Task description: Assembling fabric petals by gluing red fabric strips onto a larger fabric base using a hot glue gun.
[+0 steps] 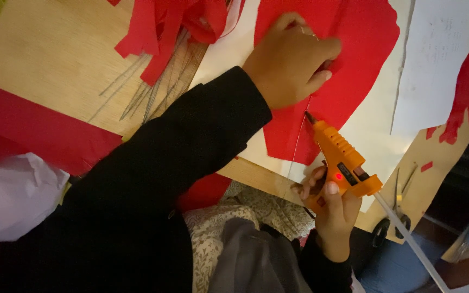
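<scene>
Black sleeve [153, 179] fills the lower left of the view, closest to the lens, and runs up toward one o'clock to the left hand [289, 62]. That hand lies palm down on a sheet of red paper [354, 49], its fingers [321, 51] pressed close together and curled, flattening the sheet; whether they pinch anything beneath cannot be told. At four o'clock from it, the right hand [335, 214] wraps its fingers [313, 182] tightly around the handle of an orange glue gun [343, 160], thumb laid along the body beside a small red light. The gun tilts so that its dark nozzle points toward eleven o'clock and meets the lower edge of the red paper, just beside the left wrist. A pale glue stick [408, 239] juts from the back of the gun toward five o'clock. Under the red paper lies a white sheet [375, 125], and this rests on the wooden counter [55, 59]. Scissors [394, 214] lie at three o'clock of the right hand, near the counter's edge. Red paper strips [164, 27] are heaped at twelve o'clock, and crumpled white paper [12, 195] sits at nine o'clock.
</scene>
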